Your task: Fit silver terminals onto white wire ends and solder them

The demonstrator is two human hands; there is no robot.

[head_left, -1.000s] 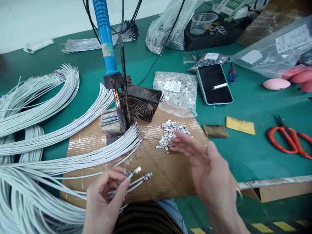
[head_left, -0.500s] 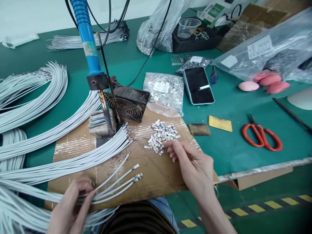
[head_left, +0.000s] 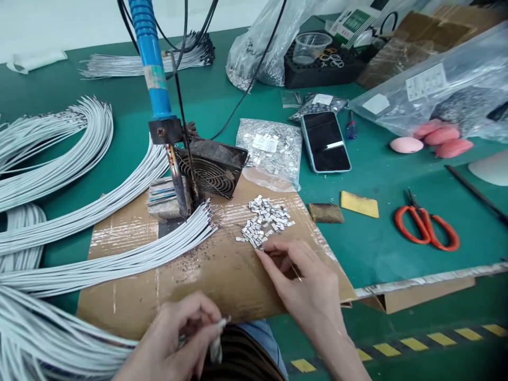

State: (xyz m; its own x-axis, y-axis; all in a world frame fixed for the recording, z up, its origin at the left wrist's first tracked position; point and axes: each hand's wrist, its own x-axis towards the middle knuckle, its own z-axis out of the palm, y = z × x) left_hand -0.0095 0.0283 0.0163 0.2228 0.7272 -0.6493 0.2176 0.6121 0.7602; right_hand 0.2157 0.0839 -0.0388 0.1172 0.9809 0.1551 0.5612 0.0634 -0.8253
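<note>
My left hand point(head_left: 186, 333) is closed around white cables, whose tips point(head_left: 224, 321) poke out past the thumb, low at the cardboard's front edge. At the near edge of a pile of small silver-and-white connectors point(head_left: 270, 214), my right hand point(head_left: 307, 278) pinches what looks like one of them between thumb and forefinger. A thin wire point(head_left: 296, 271) crosses the palm of that hand. Left of the pile, a bundle of white cables point(head_left: 159, 259) lies on the brown cardboard point(head_left: 238, 286), stripped ends pointing right.
A soldering iron with a blue handle point(head_left: 148, 69) stands tip down beside a small black fan point(head_left: 214, 166). Behind the pile lie a bag of connectors point(head_left: 270, 151) and a phone point(head_left: 326, 142). To the right are a yellow sponge point(head_left: 359, 204) and red-handled scissors point(head_left: 426, 225).
My left hand has moved right, taking the separate cable ends off the cardboard toward me. The right thumb and forefinger have come together at the near edge of the pile.
</note>
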